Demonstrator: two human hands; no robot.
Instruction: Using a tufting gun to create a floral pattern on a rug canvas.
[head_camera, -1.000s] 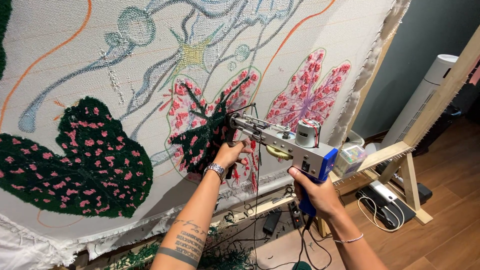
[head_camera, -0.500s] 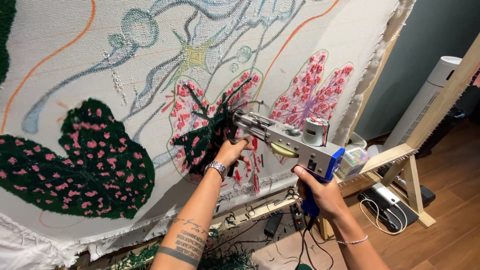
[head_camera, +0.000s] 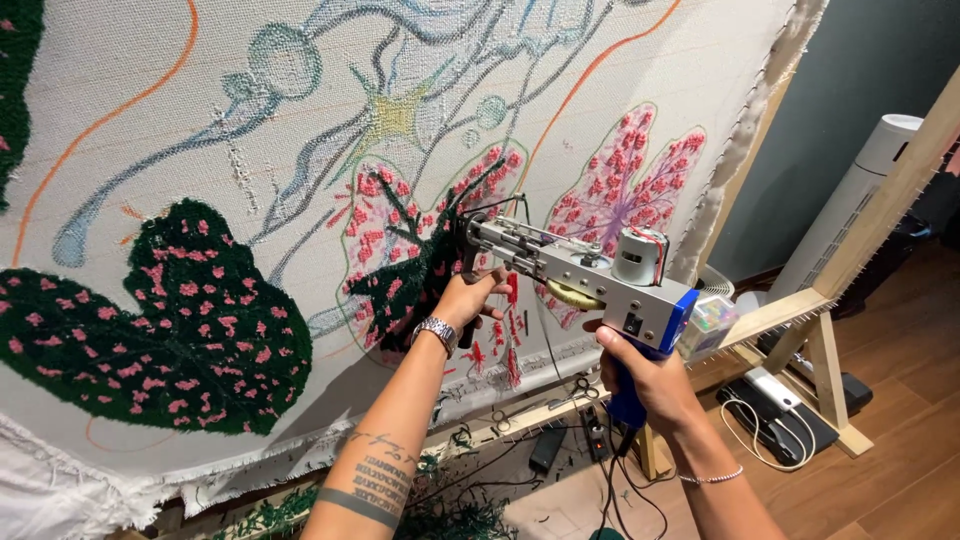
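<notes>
The silver metal tufting gun with a blue plastic grip (head_camera: 590, 275) sits just right of centre, its needle end pressed against the stretched white backing cloth (head_camera: 700, 60) at about 10 o'clock from the gun body. The right hand (head_camera: 645, 375) is clenched around the blue grip at 5 o'clock of the gun. The left hand (head_camera: 470, 300) grasps the black front handle under the nose, at 8 o'clock of the body; a silver metal wristwatch (head_camera: 436, 331) rides on that wrist.

The needle meets the cloth inside a half-filled leaf of dark green yarn with pink flecks (head_camera: 420, 260). At 9 o'clock of it, well apart, lies a large finished dark green tufted leaf with pink spots (head_camera: 150, 320). At 2 o'clock of the gun is a pale pink and purple leaf outline (head_camera: 625, 180). Thin orange curved lines and grey-blue stems cross the cloth above.

A small clear plastic box of coloured bits (head_camera: 710, 318) rests on the pale wooden frame rail (head_camera: 790, 305), at 3 o'clock just beside the gun. Down at 6 o'clock, black cables and loose green yarn scraps (head_camera: 450, 515) lie below the frame. At 2 o'clock a tall white cylindrical tower appliance (head_camera: 850, 210) stands against a dark teal wall (head_camera: 870, 60); brown wooden floorboards (head_camera: 900, 470) fill 4 o'clock.
</notes>
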